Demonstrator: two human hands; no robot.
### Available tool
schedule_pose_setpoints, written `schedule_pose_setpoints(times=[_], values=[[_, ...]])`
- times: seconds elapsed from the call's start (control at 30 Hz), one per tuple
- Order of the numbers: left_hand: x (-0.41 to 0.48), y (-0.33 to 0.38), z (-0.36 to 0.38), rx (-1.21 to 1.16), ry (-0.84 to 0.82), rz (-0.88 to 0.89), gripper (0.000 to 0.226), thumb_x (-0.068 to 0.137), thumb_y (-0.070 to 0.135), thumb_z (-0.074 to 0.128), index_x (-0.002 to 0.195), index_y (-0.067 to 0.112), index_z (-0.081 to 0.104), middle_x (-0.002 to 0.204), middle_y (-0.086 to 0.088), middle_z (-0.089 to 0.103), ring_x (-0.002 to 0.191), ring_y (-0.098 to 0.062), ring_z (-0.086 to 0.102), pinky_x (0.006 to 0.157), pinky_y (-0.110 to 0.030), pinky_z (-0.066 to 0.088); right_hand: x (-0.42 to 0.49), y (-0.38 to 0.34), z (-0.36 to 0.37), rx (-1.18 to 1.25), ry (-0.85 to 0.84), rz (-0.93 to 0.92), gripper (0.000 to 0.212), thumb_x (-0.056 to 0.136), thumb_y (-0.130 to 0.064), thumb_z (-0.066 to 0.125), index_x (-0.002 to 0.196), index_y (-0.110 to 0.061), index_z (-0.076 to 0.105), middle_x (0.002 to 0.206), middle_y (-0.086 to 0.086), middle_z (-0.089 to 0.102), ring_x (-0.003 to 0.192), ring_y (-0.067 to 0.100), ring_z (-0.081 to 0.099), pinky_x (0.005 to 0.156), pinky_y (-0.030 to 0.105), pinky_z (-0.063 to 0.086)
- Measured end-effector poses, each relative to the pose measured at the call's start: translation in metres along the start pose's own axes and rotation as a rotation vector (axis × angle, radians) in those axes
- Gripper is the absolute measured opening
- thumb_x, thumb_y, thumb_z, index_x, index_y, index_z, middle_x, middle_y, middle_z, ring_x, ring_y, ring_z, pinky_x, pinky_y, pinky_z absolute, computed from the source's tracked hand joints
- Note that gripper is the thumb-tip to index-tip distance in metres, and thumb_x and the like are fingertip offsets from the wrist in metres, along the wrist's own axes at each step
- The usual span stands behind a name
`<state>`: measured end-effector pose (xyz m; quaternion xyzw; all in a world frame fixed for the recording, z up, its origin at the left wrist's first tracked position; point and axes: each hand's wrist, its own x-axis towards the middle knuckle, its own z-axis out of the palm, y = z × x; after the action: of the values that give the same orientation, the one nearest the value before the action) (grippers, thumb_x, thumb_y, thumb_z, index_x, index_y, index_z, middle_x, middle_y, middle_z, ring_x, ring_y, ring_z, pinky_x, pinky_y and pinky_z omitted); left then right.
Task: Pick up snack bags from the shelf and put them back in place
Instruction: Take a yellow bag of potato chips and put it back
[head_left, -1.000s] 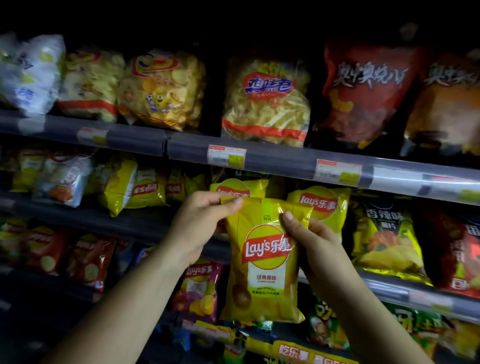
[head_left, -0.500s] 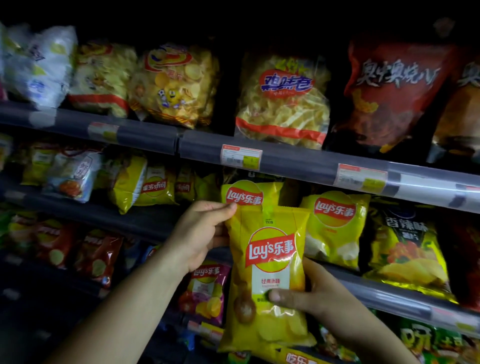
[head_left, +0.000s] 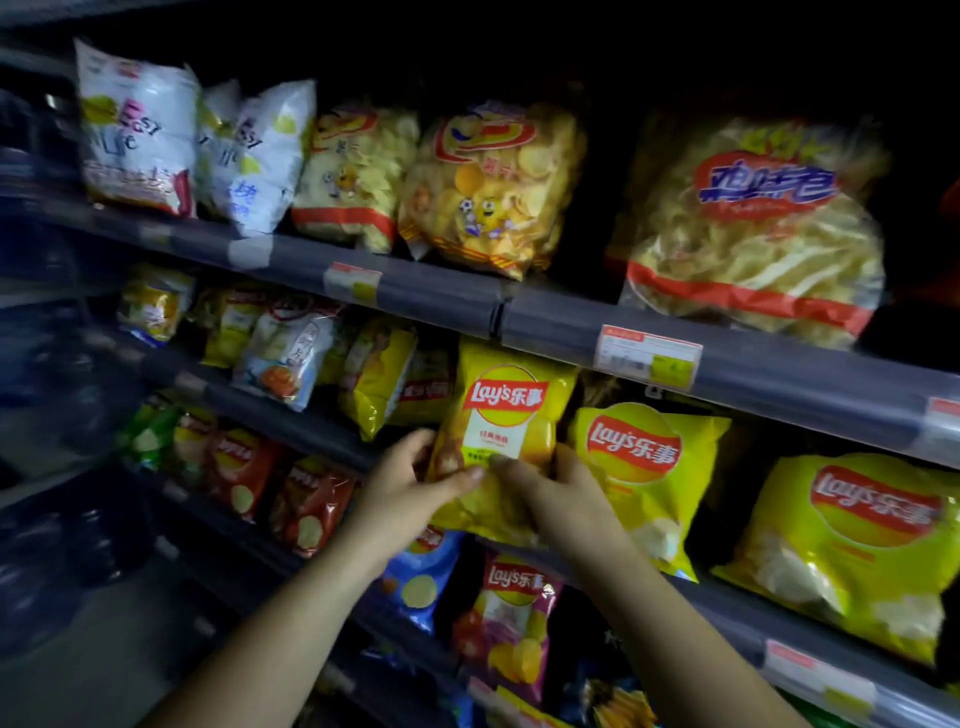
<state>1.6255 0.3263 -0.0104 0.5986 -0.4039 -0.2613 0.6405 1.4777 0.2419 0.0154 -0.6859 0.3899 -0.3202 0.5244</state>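
A yellow Lay's chip bag (head_left: 506, 415) stands upright at the front of the middle shelf, its top tucked under the grey shelf rail (head_left: 550, 332) above. My left hand (head_left: 410, 483) grips its lower left side, thumb across the front. Gripping the lower right side is my right hand (head_left: 550, 488), its thumb meeting the left thumb on the bag's front. Two more yellow Lay's bags (head_left: 644, 467) (head_left: 862, 540) stand to its right on the same shelf.
The top shelf holds white bags (head_left: 140, 135) and clear bags of yellow crisps (head_left: 493, 187) (head_left: 753, 228). Red bags (head_left: 244, 467) and a purple Lay's bag (head_left: 514, 618) fill the lower shelf. Price tags (head_left: 649, 356) hang on the rails. A dark aisle lies left.
Both hands have carried the yellow bag up and into the middle shelf. My left hand slid from its top corner to its lower left. The camera has turned right and closer.
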Motion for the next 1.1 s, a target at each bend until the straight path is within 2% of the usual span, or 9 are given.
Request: schedule_pose_setpoints(times=[0.23,0.3,0.4,0.47,0.6,0.7,0.77,0.93,1.1], values=[[0.079,-0.022,-0.016,0.035,-0.019,0.034,0.035,0.078,0.003,0.08,0.107,0.012,0.064,0.107,-0.007,0.073,0.101,-0.02,0.069,0.077,-0.017,0.056,0.036,-0.001,0.033,-0.203,0.218,-0.048,0.042,0.088,-0.038,0.075,0.115,-0.009,0.063,0.112,0.01,0.075,0.107,0.032,0.071,0.092,0.047,0.057],[0.089,-0.027,-0.016,0.07,-0.019,0.035,0.048,0.074,0.01,0.085,0.115,0.006,0.061,0.113,-0.011,0.071,0.106,-0.022,0.067,0.083,-0.02,0.056,0.04,-0.005,0.038,-0.268,0.23,-0.019,0.04,0.092,-0.034,0.071,0.117,-0.005,0.059,0.116,0.015,0.072,0.112,0.037,0.067,0.092,0.043,0.055],[0.094,-0.037,-0.016,0.181,-0.067,-0.004,0.051,0.072,0.024,0.087,0.117,0.014,0.064,0.119,-0.008,0.072,0.112,-0.022,0.067,0.101,-0.044,0.053,0.044,-0.005,0.04,-0.332,0.199,0.048,0.036,0.096,-0.026,0.066,0.121,-0.001,0.055,0.124,0.018,0.07,0.117,0.037,0.065,0.089,0.038,0.051],[0.094,-0.04,-0.014,0.251,-0.074,0.017,0.039,0.073,0.031,0.085,0.106,0.023,0.066,0.113,-0.003,0.074,0.107,-0.02,0.07,0.1,-0.05,0.053,0.043,-0.004,0.038,-0.354,0.185,0.063,0.035,0.098,-0.025,0.064,0.122,-0.002,0.053,0.125,0.019,0.07,0.117,0.037,0.065,0.088,0.039,0.051],[0.09,-0.043,-0.012,0.348,0.031,0.075,0.072,0.058,0.061,0.077,0.115,0.019,0.064,0.112,-0.001,0.074,0.104,-0.019,0.07,0.094,-0.049,0.056,0.03,-0.004,0.041,-0.288,0.139,0.024,0.05,0.095,-0.027,0.069,0.131,0.0,0.047,0.137,0.017,0.063,0.127,0.035,0.059,0.092,0.033,0.047],[0.079,-0.038,-0.009,0.409,0.107,0.119,0.065,0.069,0.045,0.081,0.122,0.014,0.06,0.116,-0.004,0.071,0.107,-0.019,0.068,0.095,-0.047,0.055,0.011,0.002,0.044,-0.264,0.121,-0.063,0.074,0.088,-0.026,0.07,0.148,-0.003,0.033,0.149,0.014,0.054,0.137,0.032,0.052,0.111,0.042,0.046],[0.069,-0.036,-0.008,0.435,0.158,0.157,0.06,0.073,0.038,0.082,0.123,0.012,0.059,0.119,-0.006,0.07,0.111,-0.021,0.066,0.098,-0.047,0.054,-0.002,0.005,0.04,-0.291,0.114,-0.14,0.081,0.084,-0.025,0.069,0.153,-0.007,0.03,0.151,0.012,0.052,0.138,0.03,0.051,0.113,0.046,0.044],[0.039,-0.034,-0.008,0.473,0.278,0.147,0.06,0.081,0.033,0.079,0.131,0.007,0.056,0.129,-0.013,0.065,0.119,-0.024,0.062,0.103,-0.043,0.05,-0.022,0.013,0.026,-0.355,0.124,-0.293,0.077,0.077,-0.03,0.058,0.148,-0.008,0.039,0.143,0.012,0.058,0.134,0.032,0.053,0.108,0.05,0.048],[0.008,-0.02,-0.006,0.535,0.281,0.105,0.055,0.085,0.031,0.076,0.131,0.008,0.056,0.128,-0.011,0.066,0.117,-0.021,0.063,0.103,-0.042,0.051,-0.03,0.011,0.014,-0.329,0.008,-0.267,0.056,0.089,-0.014,0.062,0.142,-0.005,0.047,0.137,0.016,0.062,0.124,0.033,0.059,0.102,0.044,0.051]])
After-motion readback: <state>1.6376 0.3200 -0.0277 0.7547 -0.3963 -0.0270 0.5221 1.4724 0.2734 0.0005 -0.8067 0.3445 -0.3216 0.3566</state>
